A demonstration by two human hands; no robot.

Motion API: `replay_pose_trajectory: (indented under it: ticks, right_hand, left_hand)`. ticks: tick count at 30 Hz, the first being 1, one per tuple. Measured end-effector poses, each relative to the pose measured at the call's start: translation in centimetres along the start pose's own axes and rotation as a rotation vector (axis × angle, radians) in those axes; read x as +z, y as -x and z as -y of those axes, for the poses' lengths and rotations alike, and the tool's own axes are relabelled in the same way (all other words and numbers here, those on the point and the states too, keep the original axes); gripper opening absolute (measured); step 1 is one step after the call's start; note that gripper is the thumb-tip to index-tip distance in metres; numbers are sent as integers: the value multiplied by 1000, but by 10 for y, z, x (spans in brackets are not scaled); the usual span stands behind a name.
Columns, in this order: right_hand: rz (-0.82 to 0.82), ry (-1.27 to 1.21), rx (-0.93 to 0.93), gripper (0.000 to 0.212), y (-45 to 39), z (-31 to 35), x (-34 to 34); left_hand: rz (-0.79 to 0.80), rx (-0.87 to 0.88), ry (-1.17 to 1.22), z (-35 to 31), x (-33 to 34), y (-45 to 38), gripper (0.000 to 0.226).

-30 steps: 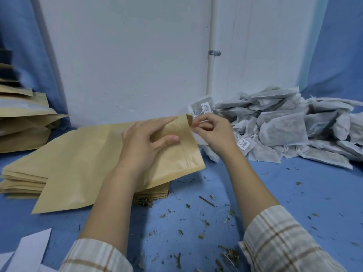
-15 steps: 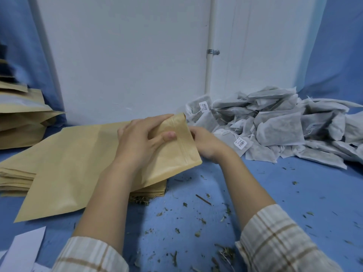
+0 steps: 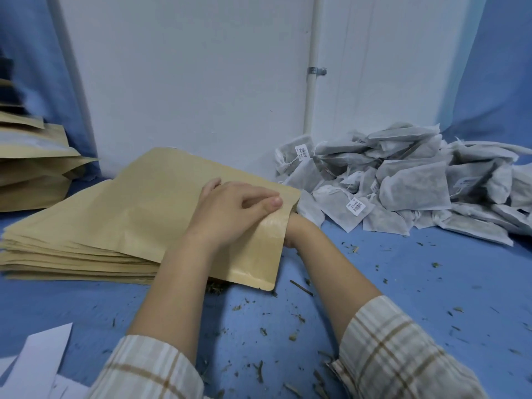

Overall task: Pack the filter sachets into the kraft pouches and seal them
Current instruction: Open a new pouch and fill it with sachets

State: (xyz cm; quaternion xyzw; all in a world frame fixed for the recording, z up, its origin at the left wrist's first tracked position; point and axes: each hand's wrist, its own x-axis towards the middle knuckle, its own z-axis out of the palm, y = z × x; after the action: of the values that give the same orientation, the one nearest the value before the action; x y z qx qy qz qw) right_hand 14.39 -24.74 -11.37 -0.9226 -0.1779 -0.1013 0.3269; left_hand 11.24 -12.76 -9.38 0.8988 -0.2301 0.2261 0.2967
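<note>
My left hand (image 3: 233, 214) holds a flat kraft pouch (image 3: 253, 254) at its open mouth, thumb on the upper flap. The pouch lies on top of a stack of empty kraft pouches (image 3: 72, 254). My right hand (image 3: 290, 230) reaches into the pouch mouth; only its heel and wrist show, and the fingers and anything in them are hidden by the paper. A heap of grey filter sachets (image 3: 411, 188) with small barcode tags lies just to the right of the pouch, against the wall.
More kraft pouches (image 3: 31, 174) are piled at the far left. White paper sheets (image 3: 37, 361) lie at the lower left. Dry herb crumbs (image 3: 259, 332) are scattered over the blue tabletop. A white wall with a pipe (image 3: 312, 67) stands close behind.
My right hand, which pinched something at the pouch mouth, has slid inside the pouch. The pouch has tipped down flatter onto the stack, with my left hand still on it.
</note>
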Motion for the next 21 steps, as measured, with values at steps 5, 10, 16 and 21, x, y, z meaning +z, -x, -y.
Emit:
replay_pose_trajectory:
  ticks: [5, 10, 16, 21]
  right_hand:
    - [-174, -8, 139, 12, -7, -32, -12]
    - [-500, 335, 415, 50, -5, -61, -8]
    - [-501, 498, 664, 61, 2, -74, -14]
    - [-649, 157, 535, 39, 1, -76, -17]
  left_hand:
    - [-103, -38, 31, 2, 2, 0, 24]
    - [-210, -76, 55, 1, -2, 0, 16]
    - [-253, -95, 7, -2, 1, 1, 19]
    - [-225, -121, -167, -7, 3, 2, 63]
